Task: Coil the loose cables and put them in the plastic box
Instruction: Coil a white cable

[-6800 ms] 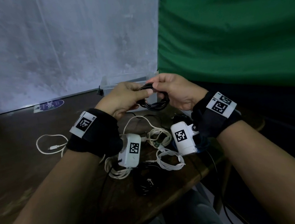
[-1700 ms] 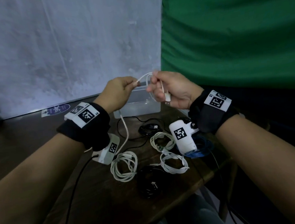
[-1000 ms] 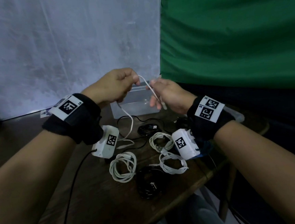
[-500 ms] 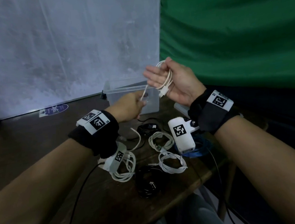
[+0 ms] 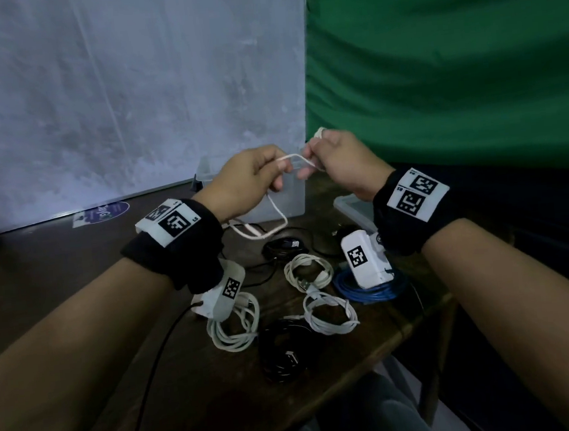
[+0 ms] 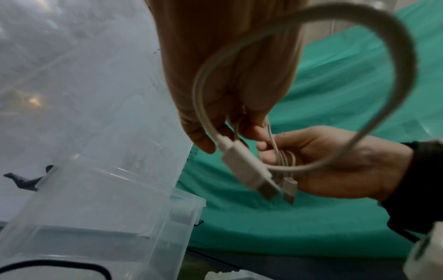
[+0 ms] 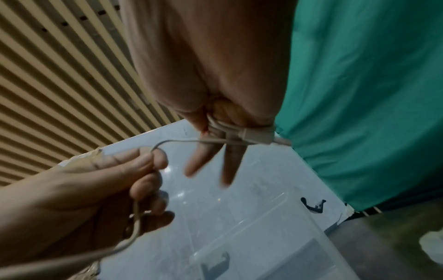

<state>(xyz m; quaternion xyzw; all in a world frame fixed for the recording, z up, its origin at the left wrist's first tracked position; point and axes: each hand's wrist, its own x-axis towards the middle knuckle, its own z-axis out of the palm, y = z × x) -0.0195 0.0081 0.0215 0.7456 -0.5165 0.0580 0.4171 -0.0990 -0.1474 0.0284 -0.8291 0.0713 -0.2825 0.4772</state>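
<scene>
since half a second ago my left hand (image 5: 249,180) has risen level with my right hand (image 5: 337,162), both pinching the white cable (image 5: 293,159) above the plastic box (image 5: 295,197), its loose tail (image 5: 277,223) hanging leftward below my left grip.

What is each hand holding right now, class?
Left hand: pinches the white cable.
Right hand: grips the cable's coiled loops.

Black wristbands (image 5: 175,245) carry white coded tags (image 5: 417,196) and white cameras (image 5: 364,260).
</scene>
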